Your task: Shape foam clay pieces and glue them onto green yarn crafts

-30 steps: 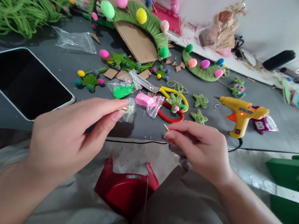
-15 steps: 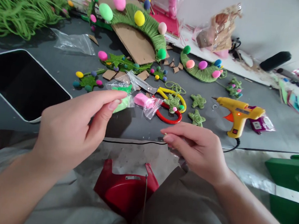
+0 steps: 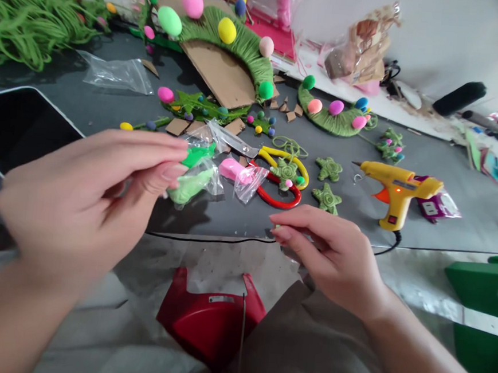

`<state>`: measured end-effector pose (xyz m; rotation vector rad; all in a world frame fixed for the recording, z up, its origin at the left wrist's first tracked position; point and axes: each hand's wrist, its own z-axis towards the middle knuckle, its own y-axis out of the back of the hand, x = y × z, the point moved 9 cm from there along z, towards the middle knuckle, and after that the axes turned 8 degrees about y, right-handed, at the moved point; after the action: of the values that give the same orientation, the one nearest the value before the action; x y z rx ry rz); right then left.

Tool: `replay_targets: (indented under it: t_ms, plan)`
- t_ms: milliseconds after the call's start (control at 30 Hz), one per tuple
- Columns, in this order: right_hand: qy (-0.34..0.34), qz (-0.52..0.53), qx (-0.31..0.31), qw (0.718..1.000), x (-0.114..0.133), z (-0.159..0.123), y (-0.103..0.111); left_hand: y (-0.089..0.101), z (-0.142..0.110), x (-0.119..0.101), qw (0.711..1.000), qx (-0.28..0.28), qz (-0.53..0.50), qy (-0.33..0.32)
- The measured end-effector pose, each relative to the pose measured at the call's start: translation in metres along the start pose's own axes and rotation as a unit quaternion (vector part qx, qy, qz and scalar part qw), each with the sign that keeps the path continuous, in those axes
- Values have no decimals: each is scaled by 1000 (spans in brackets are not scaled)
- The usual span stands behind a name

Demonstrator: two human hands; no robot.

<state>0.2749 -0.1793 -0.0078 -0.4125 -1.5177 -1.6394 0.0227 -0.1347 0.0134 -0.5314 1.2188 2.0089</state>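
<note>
My left hand (image 3: 97,192) is closed in a pinch above the table's front edge; what its fingertips hold, if anything, I cannot make out. My right hand (image 3: 325,250) pinches a small pale green bit (image 3: 277,227) between thumb and forefinger. Something clear and crinkled shows below those fingers. Just beyond my left fingertips lie bags of light green clay (image 3: 191,186) and darker green clay (image 3: 200,155). A bagged pink clay lump (image 3: 236,171) is beside the scissors (image 3: 280,197) with red and yellow handles. Green yarn stars (image 3: 326,198) lie beyond my right hand.
A yellow glue gun (image 3: 397,189) stands at the right, its light lit and its cord trailing along the table edge. At the left lies a tablet (image 3: 16,128). Behind are yarn-wrapped arcs (image 3: 242,48) with coloured balls, and heaped green yarn (image 3: 25,14). A red stool (image 3: 210,321) is below.
My left hand has moved left and nearer to me, covering more of the tablet and uncovering the light green bag. The right hand stays almost in place, still pinching. The view shifts slightly.
</note>
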Motion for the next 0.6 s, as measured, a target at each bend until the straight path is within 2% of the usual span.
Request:
replay_targets:
  t_ms: [100,167,300,500,600]
  plan:
    - [10,-9,4,1000,1,0,0,-7,10,-13,998,2,31,-58]
    - [16,-10,5,1000,1,0,0,-13,19,-17,996,3,51,-70]
    - [43,-10,-1,999,4,1,3,-22,35,-13,995,2,83,-60]
    - [58,-4,-5,998,7,-3,6,-36,45,4,988,39,150,-4]
    - [54,-10,-4,998,6,-5,7,-37,48,0,989,41,136,-25]
